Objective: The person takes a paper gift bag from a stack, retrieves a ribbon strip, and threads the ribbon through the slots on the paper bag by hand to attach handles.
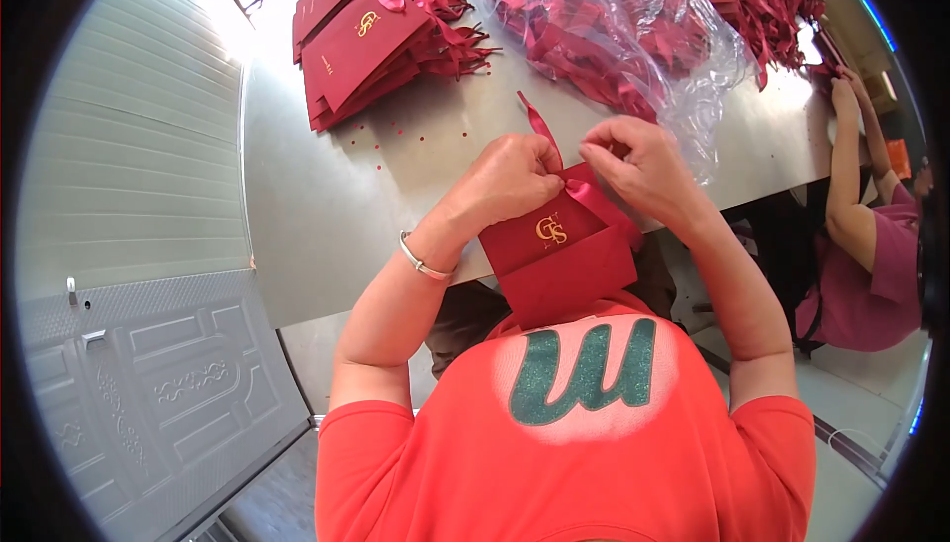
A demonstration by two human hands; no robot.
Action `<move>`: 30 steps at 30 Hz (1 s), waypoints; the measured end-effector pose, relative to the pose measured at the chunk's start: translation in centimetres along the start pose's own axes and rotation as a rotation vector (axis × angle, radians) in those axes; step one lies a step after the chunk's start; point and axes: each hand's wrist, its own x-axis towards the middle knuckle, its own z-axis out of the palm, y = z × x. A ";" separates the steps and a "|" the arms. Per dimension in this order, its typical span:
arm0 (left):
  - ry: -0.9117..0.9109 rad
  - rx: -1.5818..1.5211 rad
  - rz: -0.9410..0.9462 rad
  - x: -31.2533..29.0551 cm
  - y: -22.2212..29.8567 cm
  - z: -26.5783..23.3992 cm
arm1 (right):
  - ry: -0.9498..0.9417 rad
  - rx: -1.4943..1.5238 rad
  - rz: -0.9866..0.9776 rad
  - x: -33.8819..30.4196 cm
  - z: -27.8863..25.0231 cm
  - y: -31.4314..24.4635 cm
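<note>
A dark red paper gift bag (565,270) with gold lettering leans at the table's near edge, against my front. My left hand (513,178), with a bangle at its wrist, is closed at the bag's top edge, pinching the ribbon (537,118), whose end sticks up beyond the fingers. A pink ribbon loop (602,207) hangs over the bag's front and right side. Just right of the top edge, my right hand (648,171) is raised with thumb and fingertips drawn together. Whatever lies between those fingertips is too small to make out.
Stacked red gift bags (361,52) with ribbons lie at the far left of the metal table (297,205). Clear plastic (633,27) covers more bags and ribbons at the back. Small red dots are scattered near the stack. Another person (871,255) works at the right.
</note>
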 end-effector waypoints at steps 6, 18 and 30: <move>-0.003 -0.073 0.023 0.4 -0.7 0.3 | -0.160 -0.157 0.075 6.4 3.2 1.3; 0.016 -0.098 0.067 0.5 -1.2 0.1 | -0.030 -0.153 0.066 7.1 4.9 2.1; 0.019 -0.053 0.026 0.3 0.0 0.1 | 0.035 0.128 0.046 5.6 4.3 2.3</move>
